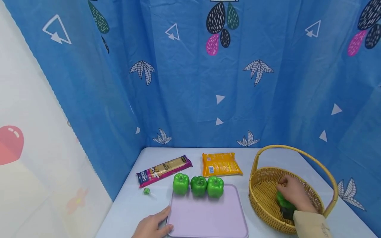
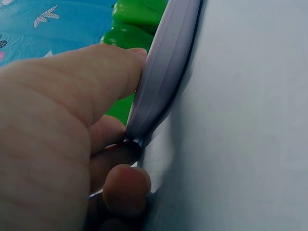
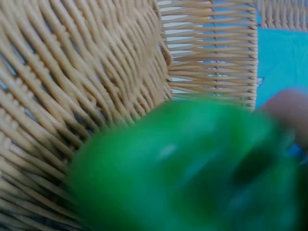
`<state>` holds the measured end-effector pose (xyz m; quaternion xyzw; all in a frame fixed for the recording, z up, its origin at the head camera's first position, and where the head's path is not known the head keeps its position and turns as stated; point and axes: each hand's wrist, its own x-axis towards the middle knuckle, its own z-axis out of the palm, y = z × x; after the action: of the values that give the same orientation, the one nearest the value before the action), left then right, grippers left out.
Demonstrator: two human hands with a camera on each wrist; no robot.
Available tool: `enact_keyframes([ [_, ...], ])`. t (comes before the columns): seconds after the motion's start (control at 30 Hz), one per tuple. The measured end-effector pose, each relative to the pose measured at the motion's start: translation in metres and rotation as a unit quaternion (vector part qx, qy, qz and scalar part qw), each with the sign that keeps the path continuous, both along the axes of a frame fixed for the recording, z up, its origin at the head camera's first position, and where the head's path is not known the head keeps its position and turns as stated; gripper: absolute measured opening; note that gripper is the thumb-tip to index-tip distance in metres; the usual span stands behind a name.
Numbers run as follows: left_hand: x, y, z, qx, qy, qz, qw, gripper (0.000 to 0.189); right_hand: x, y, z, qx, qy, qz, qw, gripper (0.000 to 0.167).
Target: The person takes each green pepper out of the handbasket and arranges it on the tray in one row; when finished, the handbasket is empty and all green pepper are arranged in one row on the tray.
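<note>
A light purple tray (image 1: 207, 218) lies on the table, with three green bell peppers (image 1: 198, 185) in a row along its far edge. At the tray's left edge, my left hand (image 1: 152, 224) holds the rim, thumb over the top and fingertips at its side in the left wrist view. My right hand (image 1: 294, 193) reaches into a wicker basket (image 1: 263, 188) at the right and grips another green bell pepper (image 3: 183, 168), blurred and close in the right wrist view. Part of that pepper is hidden under the hand in the head view.
Behind the tray lie a long noodle packet (image 1: 164, 171) and an orange packet (image 1: 221, 164). A small green piece (image 1: 147, 191) sits left of the tray. The basket's tall handle (image 1: 300, 152) arches over its opening. A blue curtain (image 1: 190, 99) hangs behind the table.
</note>
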<state>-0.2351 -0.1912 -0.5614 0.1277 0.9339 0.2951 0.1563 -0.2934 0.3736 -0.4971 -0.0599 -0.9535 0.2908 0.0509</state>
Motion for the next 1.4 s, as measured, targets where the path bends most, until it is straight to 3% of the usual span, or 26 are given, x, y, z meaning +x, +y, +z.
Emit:
enact_keyframes([
  [0.07,0.000,0.000,0.000,-0.003,0.003,-0.001,1.0000,0.086,-0.002,-0.003,0.000,-0.012,0.016,0.001,0.9998,0.026],
  [0.17,-0.001,-0.001,-0.001,-0.006,0.007,-0.001,1.0000,0.086,-0.006,-0.005,-0.001,-0.016,0.011,0.010,0.9998,0.033],
  [0.4,-0.002,0.000,-0.001,-0.006,0.006,-0.005,1.0000,0.086,-0.005,-0.006,0.003,0.026,-0.009,0.002,0.9996,0.049],
  [0.7,-0.003,0.000,-0.001,-0.009,0.009,-0.005,0.9999,0.086,0.004,-0.011,0.004,-0.005,0.079,0.048,0.9957,0.052],
  [0.9,-0.003,-0.001,-0.001,-0.009,0.007,-0.004,0.9999,0.085,0.003,-0.010,0.001,0.021,0.063,0.050,0.9966,0.047],
  [1.13,-0.002,0.000,0.000,-0.007,0.006,-0.002,1.0000,0.085,-0.003,-0.006,0.001,0.016,-0.019,0.018,0.9995,0.055],
  [1.4,-0.002,0.000,-0.001,-0.004,0.002,-0.001,1.0000,0.085,-0.004,-0.006,0.000,-0.018,0.011,0.044,0.9988,0.064],
])
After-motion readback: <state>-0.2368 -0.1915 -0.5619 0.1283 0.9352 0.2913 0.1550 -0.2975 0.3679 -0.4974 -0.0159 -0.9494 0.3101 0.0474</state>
